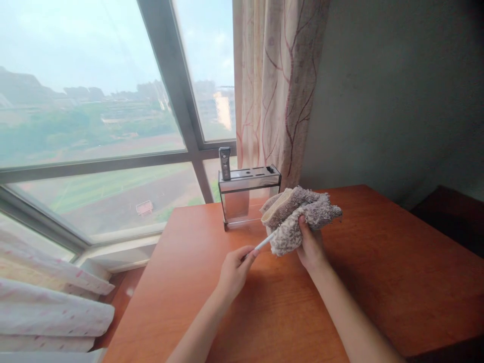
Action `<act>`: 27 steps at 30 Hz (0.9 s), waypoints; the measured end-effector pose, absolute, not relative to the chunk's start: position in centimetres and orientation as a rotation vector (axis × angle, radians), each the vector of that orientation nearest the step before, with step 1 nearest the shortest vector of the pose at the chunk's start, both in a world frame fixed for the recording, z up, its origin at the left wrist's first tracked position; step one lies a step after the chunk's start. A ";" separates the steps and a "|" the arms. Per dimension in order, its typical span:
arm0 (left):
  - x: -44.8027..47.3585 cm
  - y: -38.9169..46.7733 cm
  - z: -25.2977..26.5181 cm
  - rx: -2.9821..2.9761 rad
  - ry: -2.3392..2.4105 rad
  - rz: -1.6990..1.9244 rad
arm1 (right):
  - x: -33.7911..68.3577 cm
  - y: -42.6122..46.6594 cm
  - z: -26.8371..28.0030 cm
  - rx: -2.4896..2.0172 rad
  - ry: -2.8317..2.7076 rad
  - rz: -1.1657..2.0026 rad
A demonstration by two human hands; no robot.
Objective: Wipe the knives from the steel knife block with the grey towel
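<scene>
My left hand [236, 269] is closed around the near end of a slim, pale rod-like utensil [264, 242]. The utensil's far end runs into a fluffy grey-and-beige cloth [289, 232] and is hidden there, so its exact kind does not show. From the right, my right hand [312, 244] grips the cloth, thumb on top and the other fingers mostly out of sight beneath. Both hands are above the table. Just beyond them stands a knife block [249, 174] with clear sides and a slotted top. One dark-handled knife [225, 164] is upright in its left end.
The brown wooden table [196, 282] reaches to both sides, its left edge near the window [159, 156]. A patterned curtain [280, 85] hangs behind the knife block, beside a grey wall [378, 101]. More curtain fabric [53, 307] bunches at the lower left.
</scene>
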State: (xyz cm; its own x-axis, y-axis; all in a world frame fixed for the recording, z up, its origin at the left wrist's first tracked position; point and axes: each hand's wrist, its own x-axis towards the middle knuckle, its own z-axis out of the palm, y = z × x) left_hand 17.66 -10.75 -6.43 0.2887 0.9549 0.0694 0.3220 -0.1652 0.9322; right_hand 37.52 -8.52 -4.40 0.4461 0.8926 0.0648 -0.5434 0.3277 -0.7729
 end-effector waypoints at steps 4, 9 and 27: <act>17.7 -10.6 -6.3 1.494 1.075 0.838 | 37.7 -8.4 -4.7 -0.766 -0.541 0.990; 17.9 -10.8 -6.2 1.313 0.946 0.742 | 37.8 -8.5 -4.7 -0.716 -0.525 1.058; 17.8 -10.8 -6.5 1.600 1.136 0.964 | 37.3 -8.6 -5.4 -0.790 -0.605 1.057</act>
State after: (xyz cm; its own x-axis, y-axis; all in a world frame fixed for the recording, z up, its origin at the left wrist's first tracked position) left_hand 17.81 -10.82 -6.46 0.2679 0.9597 0.0849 0.2398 -0.1518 0.9589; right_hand 37.33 -8.64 -5.39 0.3796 0.9229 0.0649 -0.5229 0.2720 -0.8078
